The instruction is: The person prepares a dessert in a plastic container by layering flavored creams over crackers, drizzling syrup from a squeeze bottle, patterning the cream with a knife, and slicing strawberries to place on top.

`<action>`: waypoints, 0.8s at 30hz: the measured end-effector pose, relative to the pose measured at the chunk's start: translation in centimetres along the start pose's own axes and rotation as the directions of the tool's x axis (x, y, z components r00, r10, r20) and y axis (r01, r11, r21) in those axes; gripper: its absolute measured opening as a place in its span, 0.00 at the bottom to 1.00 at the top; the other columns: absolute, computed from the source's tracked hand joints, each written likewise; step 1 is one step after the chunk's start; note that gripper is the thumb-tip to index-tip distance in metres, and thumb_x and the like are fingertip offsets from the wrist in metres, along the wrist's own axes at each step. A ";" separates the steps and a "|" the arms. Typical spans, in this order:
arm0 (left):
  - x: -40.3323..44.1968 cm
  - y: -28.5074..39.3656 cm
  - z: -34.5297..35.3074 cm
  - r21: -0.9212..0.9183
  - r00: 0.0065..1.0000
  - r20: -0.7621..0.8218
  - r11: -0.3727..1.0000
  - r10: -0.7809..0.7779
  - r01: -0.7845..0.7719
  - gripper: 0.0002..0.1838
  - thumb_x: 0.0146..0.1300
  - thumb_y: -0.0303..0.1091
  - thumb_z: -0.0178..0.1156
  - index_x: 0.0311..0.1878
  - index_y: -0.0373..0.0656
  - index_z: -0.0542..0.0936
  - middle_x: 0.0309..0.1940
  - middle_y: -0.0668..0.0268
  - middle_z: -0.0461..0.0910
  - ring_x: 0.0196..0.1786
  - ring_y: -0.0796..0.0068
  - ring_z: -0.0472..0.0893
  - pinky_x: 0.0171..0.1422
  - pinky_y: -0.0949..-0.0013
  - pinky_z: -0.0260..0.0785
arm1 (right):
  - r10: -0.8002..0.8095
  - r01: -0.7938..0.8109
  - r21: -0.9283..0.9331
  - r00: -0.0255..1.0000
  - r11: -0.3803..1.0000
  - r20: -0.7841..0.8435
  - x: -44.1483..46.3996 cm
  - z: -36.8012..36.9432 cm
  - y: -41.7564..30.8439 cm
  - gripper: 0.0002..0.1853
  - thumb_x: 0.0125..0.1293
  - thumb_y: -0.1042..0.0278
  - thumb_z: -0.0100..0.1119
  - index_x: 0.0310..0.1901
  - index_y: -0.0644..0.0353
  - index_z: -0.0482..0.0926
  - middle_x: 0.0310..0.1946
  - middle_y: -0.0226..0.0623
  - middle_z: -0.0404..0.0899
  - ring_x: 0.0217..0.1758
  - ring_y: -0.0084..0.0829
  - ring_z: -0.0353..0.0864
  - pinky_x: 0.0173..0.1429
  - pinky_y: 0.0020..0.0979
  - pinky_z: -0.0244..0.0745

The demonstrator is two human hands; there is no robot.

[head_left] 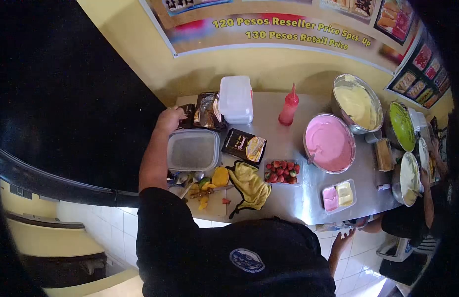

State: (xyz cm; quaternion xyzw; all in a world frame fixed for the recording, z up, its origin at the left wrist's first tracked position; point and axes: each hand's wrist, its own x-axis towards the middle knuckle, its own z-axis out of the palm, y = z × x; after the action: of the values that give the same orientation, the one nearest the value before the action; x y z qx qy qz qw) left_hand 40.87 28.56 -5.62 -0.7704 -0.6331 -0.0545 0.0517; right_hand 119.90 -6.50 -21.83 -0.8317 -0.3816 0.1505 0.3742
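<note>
My left hand [171,120] reaches to the far left of the steel table, its fingers curled on a dark brown package [187,117]. Beside that package stands a brown pack with a picture on it [206,110]. Just below my left hand is a clear plastic tub [193,150]. My right hand [342,243] hangs below the table's front edge with its fingers apart, and I see nothing in it. Near it on the table is a small tub [339,196] with pink and cream-yellow fillings.
A black printed box [244,146], white-lidded container [236,99], strawberries [282,171], yellow cloth [250,185] and cut mango [220,176] lie around. Bowls of pink cream [329,142] and yellow cream [357,105] stand right of a red squeeze bottle [289,109]. Another person's arm [428,200] is at right.
</note>
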 end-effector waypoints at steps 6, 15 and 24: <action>-1.4 0.8 -1.4 -0.088 0.971 -0.232 0.995 -0.060 0.040 0.06 0.57 0.26 0.56 0.38 0.44 0.79 0.36 0.54 0.79 0.41 0.49 0.80 0.44 0.50 0.72 | -0.206 0.208 -0.075 0.978 0.975 0.028 0.2 0.6 -0.7 0.42 0.57 0.85 0.55 0.73 0.58 0.50 0.67 0.55 0.59 0.68 0.50 0.64 0.64 0.45 0.69; -3.3 4.8 -6.3 -0.264 0.945 -0.295 0.962 -0.145 0.065 0.07 0.57 0.26 0.58 0.39 0.44 0.82 0.38 0.55 0.81 0.41 0.51 0.81 0.45 0.56 0.73 | -0.150 0.153 -0.084 0.988 0.985 0.046 0.2 0.3 3.3 0.42 0.58 0.85 0.54 0.73 0.56 0.49 0.67 0.56 0.60 0.69 0.51 0.63 0.65 0.45 0.68; -4.0 7.9 -2.9 -0.163 1.000 -0.001 0.986 0.015 -0.015 0.09 0.53 0.34 0.62 0.37 0.45 0.83 0.36 0.56 0.82 0.41 0.52 0.81 0.47 0.53 0.72 | -0.150 0.153 -0.070 0.988 0.986 0.040 -1.1 0.2 3.7 0.42 0.56 0.85 0.56 0.73 0.57 0.51 0.66 0.56 0.59 0.67 0.51 0.64 0.64 0.44 0.68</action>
State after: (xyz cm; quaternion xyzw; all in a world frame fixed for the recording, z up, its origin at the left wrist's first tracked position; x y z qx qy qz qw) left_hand 47.81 22.70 -3.47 -0.7769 -0.6205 -0.1057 -0.0112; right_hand 121.03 -8.78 -24.75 -0.8106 -0.4554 0.1221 0.3474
